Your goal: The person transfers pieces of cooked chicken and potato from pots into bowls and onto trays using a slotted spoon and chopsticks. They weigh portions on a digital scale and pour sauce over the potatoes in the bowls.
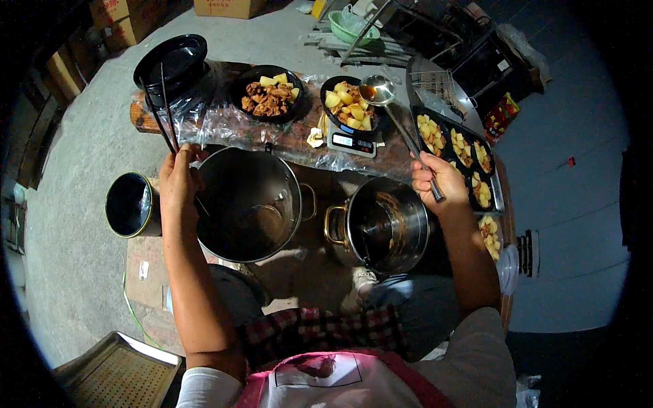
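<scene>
My left hand (178, 171) grips a pair of dark chopsticks (167, 115) above the left rim of a large, deep metal pot (255, 219). In my right hand (443, 178) is the handle of a steel ladle (377, 91). A little brown liquid lies in the ladle's bowl, which hangs over the right edge of a black bowl of potato and meat chunks (349, 104). That bowl sits on a digital kitchen scale (352, 145) with a lit display. Beneath my right hand stands a second steel pot (390, 229) with brass-coloured handles and dark liquid inside.
Another black bowl of meat and potato (268, 97) and stacked black bowls (171, 64) rest on a plastic-covered wooden bench (214, 127). A tray (497, 191) of filled bowls is at right. A dark bucket-like container (130, 204) stands left, a perforated tray (120, 375) lower left.
</scene>
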Tool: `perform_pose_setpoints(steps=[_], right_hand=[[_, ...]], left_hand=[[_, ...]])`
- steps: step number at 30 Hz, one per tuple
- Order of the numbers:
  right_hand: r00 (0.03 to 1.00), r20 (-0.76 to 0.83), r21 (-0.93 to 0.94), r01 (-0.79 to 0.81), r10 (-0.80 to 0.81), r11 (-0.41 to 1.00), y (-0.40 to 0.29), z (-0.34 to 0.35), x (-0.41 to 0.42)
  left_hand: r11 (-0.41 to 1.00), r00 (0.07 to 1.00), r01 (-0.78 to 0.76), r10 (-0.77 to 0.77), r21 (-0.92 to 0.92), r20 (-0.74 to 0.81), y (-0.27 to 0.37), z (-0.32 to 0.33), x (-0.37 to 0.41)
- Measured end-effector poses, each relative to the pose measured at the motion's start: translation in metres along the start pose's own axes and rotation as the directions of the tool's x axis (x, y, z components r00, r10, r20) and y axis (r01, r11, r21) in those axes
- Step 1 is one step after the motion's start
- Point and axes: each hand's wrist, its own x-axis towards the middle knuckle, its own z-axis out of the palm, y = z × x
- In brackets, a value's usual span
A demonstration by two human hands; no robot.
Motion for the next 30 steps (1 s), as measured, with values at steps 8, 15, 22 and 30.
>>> perform_pose_setpoints(steps=[8, 15, 22, 30], right_hand=[[0.98, 0.15, 0.22, -0.16, 0.129, 0.962, 0.0011, -0.0028, -0.0056], [0.98, 0.158, 0.222, -0.157, 0.124, 0.962, 0.0036, 0.0047, -0.0084], [0.979, 0.163, 0.217, -0.157, 0.123, 0.963, 0.0049, 0.0049, -0.0067], [0.98, 0.158, 0.209, -0.153, 0.121, 0.966, 0.0052, 0.0013, -0.0042]], left_hand=[[1.0, 1.0, -0.001, 0.001, -0.011, 0.02, -0.0005, -0.0015, 0.0007], [1.0, 1.0, -0.017, 0.016, -0.008, -0.004, -0.0021, -0.0043, 0.0015], [1.0, 1.0, -0.002, 0.002, -0.02, -0.001, -0.0004, -0.0038, 0.0005], [1.0, 1.0, -0.011, 0.011, -0.014, -0.009, -0.0013, -0.0027, 0.0012]])
